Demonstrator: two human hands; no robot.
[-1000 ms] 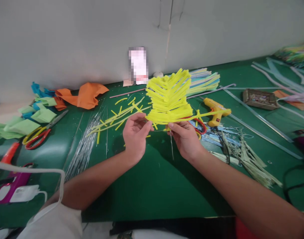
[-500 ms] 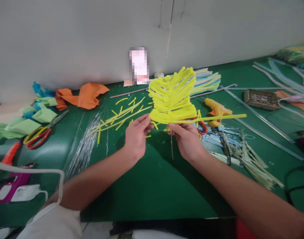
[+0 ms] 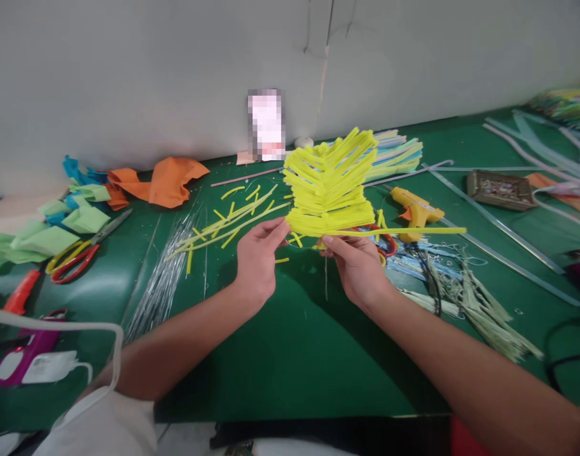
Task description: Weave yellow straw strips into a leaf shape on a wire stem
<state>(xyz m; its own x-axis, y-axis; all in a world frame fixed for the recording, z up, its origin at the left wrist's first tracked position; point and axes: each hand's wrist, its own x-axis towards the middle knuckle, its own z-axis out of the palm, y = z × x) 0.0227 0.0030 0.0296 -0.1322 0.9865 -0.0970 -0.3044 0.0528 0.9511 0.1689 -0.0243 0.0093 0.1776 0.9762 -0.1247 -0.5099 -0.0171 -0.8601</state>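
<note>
A leaf-like piece of bright yellow pipe cleaners (image 3: 330, 180), its strips slanting from a middle line, is held up above the table between my hands. My left hand (image 3: 260, 256) pinches its lower left corner between thumb and fingers. Along the lower edge runs one yellow pipe cleaner (image 3: 413, 231), its free end sticking out far to the right. My right hand (image 3: 359, 266) is closed on this pipe cleaner near the middle of the lower edge. A thin wire (image 3: 326, 278) hangs down beside the right fingers. Yellow offcuts (image 3: 223, 225) are scattered left of the piece.
A yellow glue gun (image 3: 416, 212) and tassels (image 3: 480, 310) lie to the right, near a small box (image 3: 501, 189). Scissors (image 3: 85, 250), orange paper (image 3: 170, 182) and thin wires (image 3: 163, 275) are on the left. A phone (image 3: 265, 123) leans on the wall.
The yellow piece has tilted slightly, and the long pipe cleaner's free end has dropped a little. Both hands keep their hold.
</note>
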